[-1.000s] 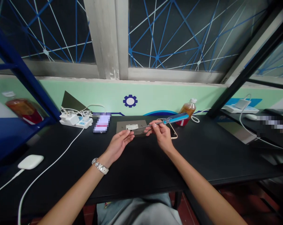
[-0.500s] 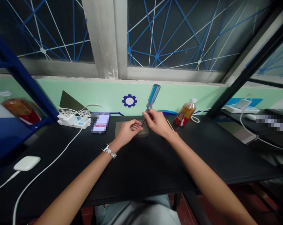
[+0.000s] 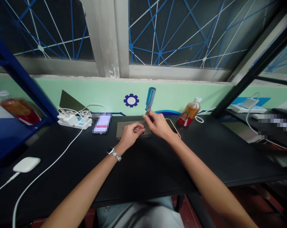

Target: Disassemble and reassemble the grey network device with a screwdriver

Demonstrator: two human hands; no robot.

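Observation:
A screwdriver (image 3: 150, 96) with a clear blue handle stands nearly upright, its shaft pinched in my right hand (image 3: 159, 125) below the handle. My left hand (image 3: 131, 134) is closed, fingers curled and thumb against the fingertips, right by the screwdriver's lower end. Whatever lies in that pinch is too small to make out. Under both hands a flat grey-brown box or plate (image 3: 121, 128) rests on the black desk, partly covered by my left hand. A silver watch and bracelet (image 3: 114, 154) circle my left wrist.
Left of the plate lie a phone (image 3: 102, 123) with a lit screen and a white power strip (image 3: 74, 122) with plugs. A white charging case (image 3: 27, 164) trails a cable. Behind my right hand rest another phone (image 3: 174, 127) and a drink bottle (image 3: 189, 112). Metal frames (image 3: 243, 72) flank the desk.
The screwdriver has swung a little left and more upright, and my right hand has shifted slightly left with it. More of the phone behind that hand shows now. My left hand keeps its pinch.

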